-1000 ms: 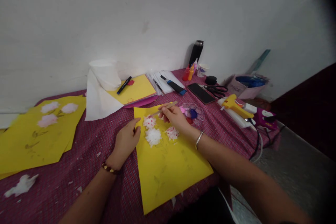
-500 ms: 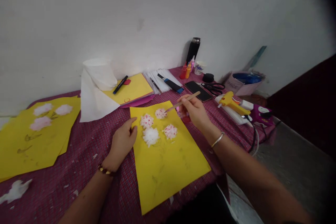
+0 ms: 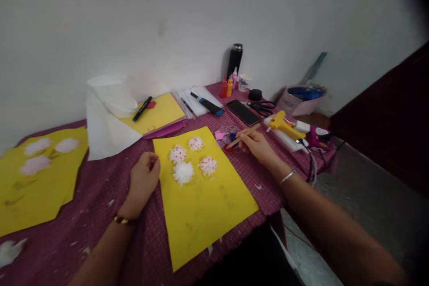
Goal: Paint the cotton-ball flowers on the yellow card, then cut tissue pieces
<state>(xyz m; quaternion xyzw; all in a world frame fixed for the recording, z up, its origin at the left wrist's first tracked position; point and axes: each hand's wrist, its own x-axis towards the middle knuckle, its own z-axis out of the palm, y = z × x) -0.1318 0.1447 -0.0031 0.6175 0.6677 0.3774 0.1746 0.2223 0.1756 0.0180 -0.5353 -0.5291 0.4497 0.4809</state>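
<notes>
Yellow sheet (image 3: 208, 214) at the tabletop's (image 3: 100, 196) front edge carries three red-speckled tufts (image 3: 178, 153) and one plain white tuft (image 3: 183, 172), while the right hand (image 3: 256, 145) pinches a stick (image 3: 243, 136) at the palette (image 3: 227, 133) and the left hand (image 3: 144, 178) rests curled, holding nothing.

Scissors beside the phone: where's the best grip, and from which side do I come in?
Grip the scissors by the looped handles, at the end nearer the pink bag, coming down from above on that side. They lie flat, blades pointing toward the phone. The right hand holds a stick.

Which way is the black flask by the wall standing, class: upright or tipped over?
Upright. The black flask stands on its base against the wall, with its cap on top.
</notes>
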